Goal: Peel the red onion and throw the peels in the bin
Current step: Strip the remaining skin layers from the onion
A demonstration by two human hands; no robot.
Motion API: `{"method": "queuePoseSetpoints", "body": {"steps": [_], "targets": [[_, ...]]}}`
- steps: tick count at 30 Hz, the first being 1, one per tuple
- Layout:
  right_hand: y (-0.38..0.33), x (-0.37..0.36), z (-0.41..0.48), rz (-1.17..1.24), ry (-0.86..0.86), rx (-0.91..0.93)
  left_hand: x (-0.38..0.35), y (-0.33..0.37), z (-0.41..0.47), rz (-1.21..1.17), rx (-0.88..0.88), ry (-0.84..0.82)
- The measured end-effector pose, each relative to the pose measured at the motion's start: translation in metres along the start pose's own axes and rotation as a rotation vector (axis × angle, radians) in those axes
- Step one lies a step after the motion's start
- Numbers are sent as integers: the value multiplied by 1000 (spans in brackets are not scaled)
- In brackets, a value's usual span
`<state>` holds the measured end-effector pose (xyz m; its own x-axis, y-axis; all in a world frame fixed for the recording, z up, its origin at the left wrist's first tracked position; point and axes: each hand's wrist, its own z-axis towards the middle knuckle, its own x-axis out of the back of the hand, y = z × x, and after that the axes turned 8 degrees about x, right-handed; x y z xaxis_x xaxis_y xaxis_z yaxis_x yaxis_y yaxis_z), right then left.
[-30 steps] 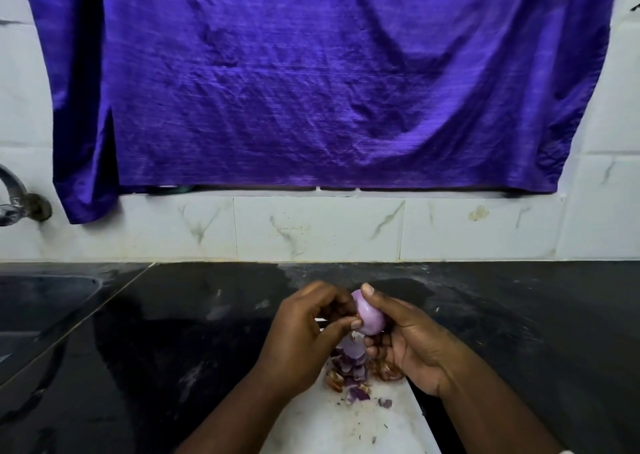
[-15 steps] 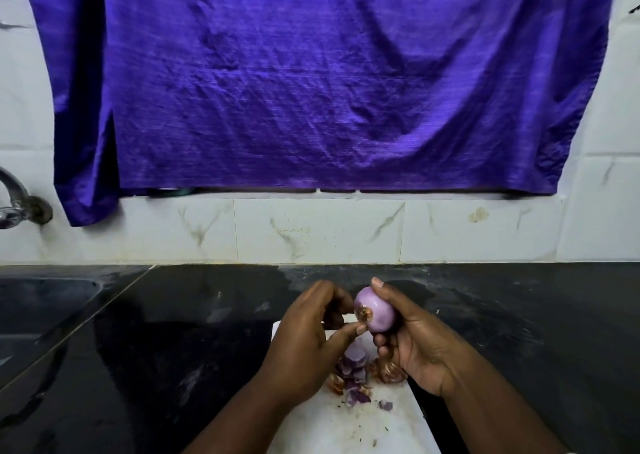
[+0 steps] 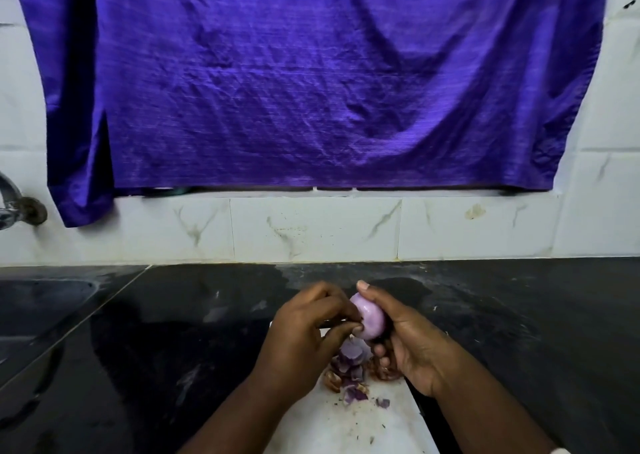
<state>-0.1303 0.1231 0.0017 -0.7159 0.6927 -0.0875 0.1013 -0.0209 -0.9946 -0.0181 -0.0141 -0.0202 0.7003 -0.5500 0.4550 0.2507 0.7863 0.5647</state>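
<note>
The right grip [image 3: 412,343] is clamped on 1 red onion [image 3: 370,319], thumb laid over the top and fingers curled underneath, and holds it in the air just above the board. The left grip [image 3: 304,336] is closed too: its thumb and forefinger pinch at the onion's left side, though whether they hold a strip of skin is too small to tell. The onion is smooth, glossy and pale purple, an egg-like oval with most of its visible surface bare.

Directly below lies 1 loose pile of peels [image 3: 349,367], thin curled flakes, some purple and some papery brown. 1 small purple scrap [image 3: 382,402] sits apart nearer the person, among dark specks. All this rests on 1 white cutting board [image 3: 346,426], flat and matt, which lies on the black counter [image 3: 173,332], a polished stone-like slab with pale smears and reflections.

At far left 1 sink [image 3: 41,301] is set into the counter, with 1 metal tap [image 3: 14,204] on the wall above. The wall is white marble-veined tiles [image 3: 311,228], and 1 wide purple cloth [image 3: 311,90], creased and slightly shiny, hangs over them.
</note>
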Motion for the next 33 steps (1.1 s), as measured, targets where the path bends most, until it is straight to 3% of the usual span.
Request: {"method": "queuePoseSetpoints", "body": {"steps": [7,14,21,28,33], "targets": [[2,1,3,-27,70,61,-1,3,0,135,14,-69],[2,2,4,-2,106,83,-3,1,-3,91,167,41],[3,3,5,9,77,97,-4,2,-3,10,40,-7],[4,4,5,-38,101,77,1,-4,-1,135,-82,10],[6,7,8,-79,119,70,5,2,1,249,-124,-64]]}}
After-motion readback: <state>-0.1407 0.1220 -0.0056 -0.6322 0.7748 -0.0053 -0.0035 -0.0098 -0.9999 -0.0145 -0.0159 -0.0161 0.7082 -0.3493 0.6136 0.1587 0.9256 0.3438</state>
